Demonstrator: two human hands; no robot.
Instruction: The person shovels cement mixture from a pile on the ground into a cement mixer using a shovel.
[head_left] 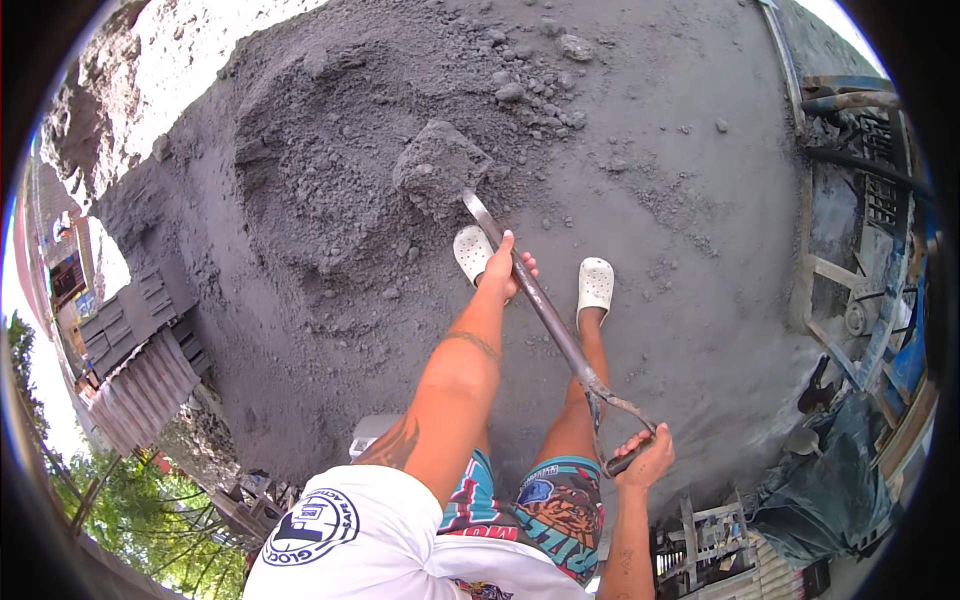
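Observation:
A shovel [552, 318] slants across the middle of the view, its blade up at the grey heap and its D-shaped handle down near my right thigh. My left hand [507, 268] is wrapped round the shaft a little below the blade. My right hand [648, 455] grips the handle's crossbar. A big lump of damp grey sand or cement mix [440, 165] sits on the blade and hides most of it. Behind the lump rises the grey heap [330, 150], with crumbs and clods down its side.
My feet, in white clogs [596, 284], stand on grey-dusted ground by the heap. Several stones [575, 47] lie at its far right. Machine frames and pipes [860, 270] line the right side, with a dark tarp [835, 485] below. Stacked blocks [135, 315] stand at left.

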